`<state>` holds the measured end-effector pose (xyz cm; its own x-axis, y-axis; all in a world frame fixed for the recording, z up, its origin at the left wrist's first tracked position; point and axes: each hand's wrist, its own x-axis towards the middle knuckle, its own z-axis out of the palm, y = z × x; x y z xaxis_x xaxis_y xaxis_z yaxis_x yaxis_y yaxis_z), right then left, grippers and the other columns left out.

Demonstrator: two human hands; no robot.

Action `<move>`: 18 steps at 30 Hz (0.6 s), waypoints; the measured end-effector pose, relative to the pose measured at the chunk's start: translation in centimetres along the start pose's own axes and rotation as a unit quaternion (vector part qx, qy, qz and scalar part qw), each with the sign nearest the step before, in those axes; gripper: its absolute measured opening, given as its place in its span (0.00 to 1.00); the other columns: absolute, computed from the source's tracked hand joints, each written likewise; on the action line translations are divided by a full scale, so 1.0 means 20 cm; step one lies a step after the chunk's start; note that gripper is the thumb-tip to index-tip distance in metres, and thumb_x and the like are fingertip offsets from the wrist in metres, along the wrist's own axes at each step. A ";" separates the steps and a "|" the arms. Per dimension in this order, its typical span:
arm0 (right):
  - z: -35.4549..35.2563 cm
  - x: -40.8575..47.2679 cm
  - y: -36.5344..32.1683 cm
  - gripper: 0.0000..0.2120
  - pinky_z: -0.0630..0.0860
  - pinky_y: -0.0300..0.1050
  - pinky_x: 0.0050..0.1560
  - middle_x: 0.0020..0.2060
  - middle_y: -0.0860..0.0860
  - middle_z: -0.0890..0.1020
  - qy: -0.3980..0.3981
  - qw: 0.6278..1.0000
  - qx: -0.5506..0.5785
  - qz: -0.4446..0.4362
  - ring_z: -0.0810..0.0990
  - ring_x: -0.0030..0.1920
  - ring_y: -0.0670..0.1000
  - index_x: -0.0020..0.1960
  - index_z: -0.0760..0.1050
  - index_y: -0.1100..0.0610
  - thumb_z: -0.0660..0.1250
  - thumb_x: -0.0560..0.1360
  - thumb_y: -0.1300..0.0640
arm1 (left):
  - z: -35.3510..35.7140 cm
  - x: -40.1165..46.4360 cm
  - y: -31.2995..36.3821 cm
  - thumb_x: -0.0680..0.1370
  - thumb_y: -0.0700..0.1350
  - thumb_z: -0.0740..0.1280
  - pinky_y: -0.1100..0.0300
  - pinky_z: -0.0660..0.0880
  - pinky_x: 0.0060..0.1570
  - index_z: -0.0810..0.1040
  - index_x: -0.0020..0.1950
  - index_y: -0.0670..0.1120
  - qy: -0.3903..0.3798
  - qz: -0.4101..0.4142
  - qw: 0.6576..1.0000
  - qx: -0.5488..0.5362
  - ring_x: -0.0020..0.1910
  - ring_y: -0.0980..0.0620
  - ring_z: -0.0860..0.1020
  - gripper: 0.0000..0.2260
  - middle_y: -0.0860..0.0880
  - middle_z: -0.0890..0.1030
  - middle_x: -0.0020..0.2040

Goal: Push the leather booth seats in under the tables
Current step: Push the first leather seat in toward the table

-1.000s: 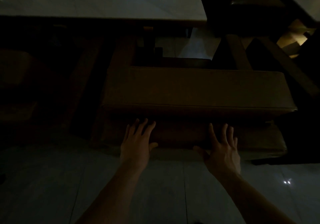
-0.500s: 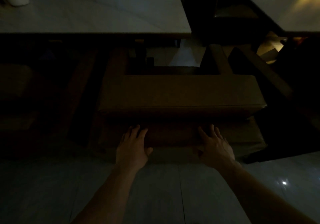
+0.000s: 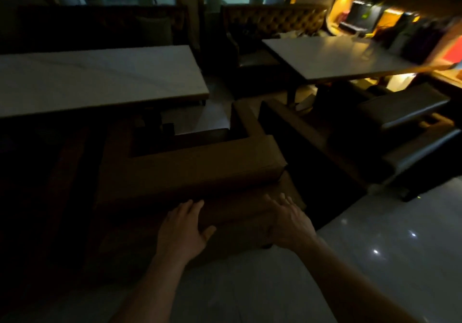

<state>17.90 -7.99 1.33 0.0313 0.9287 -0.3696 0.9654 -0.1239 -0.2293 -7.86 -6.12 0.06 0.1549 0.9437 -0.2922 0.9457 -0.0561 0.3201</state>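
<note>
I have both hands low against the back of the brown leather booth seat (image 3: pixel 190 170), which stands on the floor in front of me with its padded back facing me and its front tucked toward the near worktop (image 3: pixel 100 80). My left hand (image 3: pixel 182 230) lies flat on the lower back panel, fingers straight and together, thumb spread to the side, gripping nothing. My right hand (image 3: pixel 287 220) is pressed against the same panel near the seat's right corner, fingers also extended and relaxed rather than curled. I judge this to be the pushing step itself: the seat looks partly in under the worktop, though how far its cushion reaches beneath the edge I cannot tell, since the seat's own back hides it. The next move, as I read it, calls for an even forward shove through both palms, keeping the seat square so that it does not swing toward the darker seat (image 3: pixel 405 120) at the second worktop (image 3: pixel 337 57) on the right. Much is hard to make out: the room is very dim, the area left of the brown seat is nearly black, the worktop's legs are barely visible, and the right side of the view is smeared by blur. The seat's base and feet are lost in shadow.
</note>
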 end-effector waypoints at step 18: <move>-0.87 -0.32 1.60 0.41 0.61 0.56 0.75 0.79 0.56 0.55 0.133 0.984 0.062 0.104 0.55 0.78 0.59 0.80 0.49 0.44 0.62 0.75 0.31 | -0.03 0.20 1.92 0.75 0.66 0.63 0.45 0.61 0.72 0.51 0.78 0.61 0.025 0.145 0.989 0.000 0.77 0.48 0.55 0.36 0.54 0.54 0.79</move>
<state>53.07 -11.86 12.07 0.3083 0.9351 -0.1746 0.8925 -0.3479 -0.2872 28.96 -4.35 11.76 0.4059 0.9028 -0.1423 0.8633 -0.3276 0.3840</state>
